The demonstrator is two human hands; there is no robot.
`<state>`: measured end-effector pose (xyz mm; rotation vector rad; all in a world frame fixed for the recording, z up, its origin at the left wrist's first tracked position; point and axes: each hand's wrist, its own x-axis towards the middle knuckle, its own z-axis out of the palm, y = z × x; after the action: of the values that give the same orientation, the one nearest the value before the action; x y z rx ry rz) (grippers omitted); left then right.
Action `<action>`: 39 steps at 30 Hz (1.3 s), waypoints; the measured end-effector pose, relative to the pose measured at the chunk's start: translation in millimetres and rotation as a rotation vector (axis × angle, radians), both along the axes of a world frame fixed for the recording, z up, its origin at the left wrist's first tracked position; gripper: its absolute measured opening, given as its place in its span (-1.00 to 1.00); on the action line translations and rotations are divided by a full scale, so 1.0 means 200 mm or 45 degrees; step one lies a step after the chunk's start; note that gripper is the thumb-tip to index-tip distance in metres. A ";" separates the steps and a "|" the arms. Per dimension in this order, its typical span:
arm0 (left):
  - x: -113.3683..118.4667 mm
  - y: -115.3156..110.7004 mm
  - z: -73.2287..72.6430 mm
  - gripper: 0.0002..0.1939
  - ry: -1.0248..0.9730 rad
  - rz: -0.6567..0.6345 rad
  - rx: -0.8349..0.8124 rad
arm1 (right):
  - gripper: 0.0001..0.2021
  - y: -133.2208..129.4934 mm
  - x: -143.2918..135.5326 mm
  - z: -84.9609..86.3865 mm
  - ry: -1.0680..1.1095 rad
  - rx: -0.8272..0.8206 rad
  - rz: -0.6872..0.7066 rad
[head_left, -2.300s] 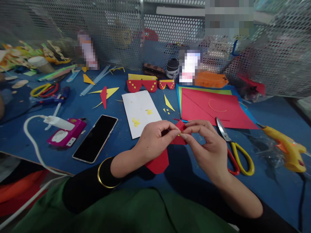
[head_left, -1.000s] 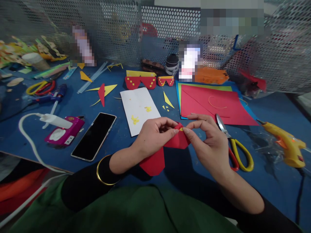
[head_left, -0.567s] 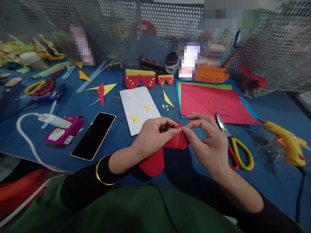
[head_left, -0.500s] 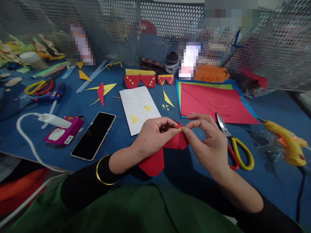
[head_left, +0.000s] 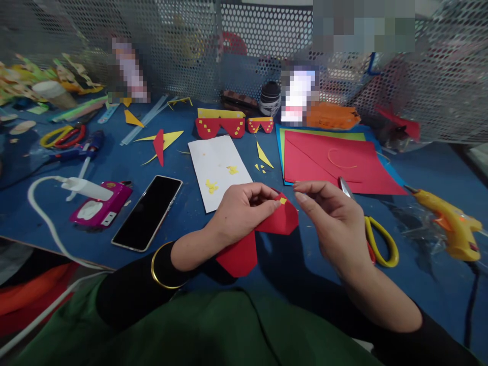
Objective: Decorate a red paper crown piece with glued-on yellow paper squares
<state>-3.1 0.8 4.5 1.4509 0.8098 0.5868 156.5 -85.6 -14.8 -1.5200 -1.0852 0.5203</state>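
My left hand (head_left: 240, 213) is closed on a red paper mask shape (head_left: 282, 218), pinching its upper edge between thumb and fingers. One small yellow paper square (head_left: 282, 201) sits on the red paper beside my left thumb tip. The lower lobe of the paper shows beneath my left wrist. My right hand (head_left: 335, 218) is just to the right of the paper, apart from it. Its thumb and fingertips are slightly parted, with nothing visible between them. A white sheet (head_left: 213, 157) with small yellow paper bits (head_left: 211, 186) lies beyond my left hand.
Scissors (head_left: 381, 244) lie partly behind my right hand. A yellow glue gun (head_left: 450, 218) is at the right, a black phone (head_left: 148, 213) at the left. Red paper sheets (head_left: 328, 157) are stacked beyond. Two red-and-yellow paper masks (head_left: 220, 128) stand at the back.
My right hand has let go of the red paper's edge and moved a little right. The yellow square on the paper now shows fully. My left hand has barely moved.
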 end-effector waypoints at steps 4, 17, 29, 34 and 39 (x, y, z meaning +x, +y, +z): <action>0.00 0.00 0.00 -0.93 -0.005 0.009 -0.015 | -0.99 0.00 -0.01 0.00 -0.231 0.100 0.039; -0.01 0.00 0.00 -0.92 -0.048 0.016 -0.031 | -0.96 0.01 -0.02 0.01 -1.060 0.353 -0.065; 0.00 0.00 0.01 -0.91 -0.015 0.023 -0.003 | -0.94 0.00 -0.03 0.03 -0.979 0.312 -0.055; -0.01 -0.01 0.01 -0.87 -0.034 0.032 -0.011 | -0.85 -0.02 -0.02 0.04 -1.050 0.370 -0.002; -0.01 0.00 0.02 -0.88 -0.031 0.036 -0.023 | -0.82 -0.02 -0.02 0.03 -1.136 0.411 0.023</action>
<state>-5.0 0.7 7.8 1.4155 0.8154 0.6163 151.7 -89.3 -7.9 -1.4602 -1.7515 -0.3727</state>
